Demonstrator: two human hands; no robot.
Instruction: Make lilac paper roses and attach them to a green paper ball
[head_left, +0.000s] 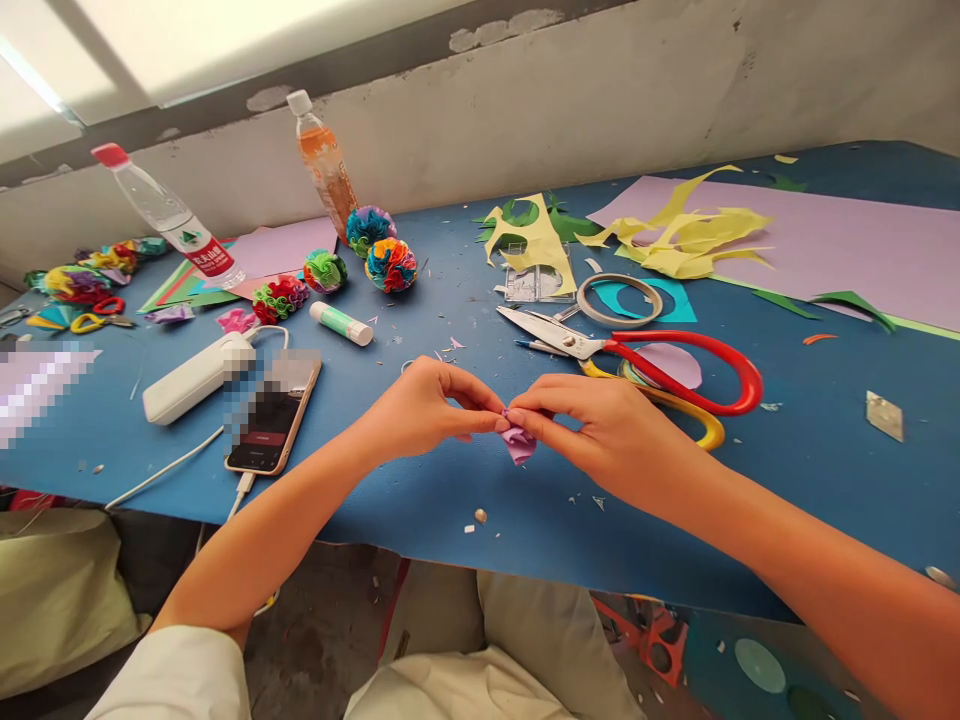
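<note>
A small crumpled piece of purple paper (519, 446) hangs between my two hands, above the blue table. My left hand (431, 408) pinches its upper edge from the left. From the right, my right hand (600, 420) grips the same piece between thumb and fingers, the tips of both hands nearly touching. Just behind my right hand lie large scissors (682, 355) with one red and one yellow handle, blades pointing left. Under the handles rest round paper pieces (667, 366), and a roll of tape (619, 300) sits behind the blades.
To the left are a phone (274, 420), a white power bank (196, 378) and a glue stick (341, 324). Behind stand a water bottle (169, 215), an orange drink bottle (324, 165) and several ruffled paper balls (391, 265). Yellow paper scraps (690, 240) lie on a purple sheet (840, 240) at right.
</note>
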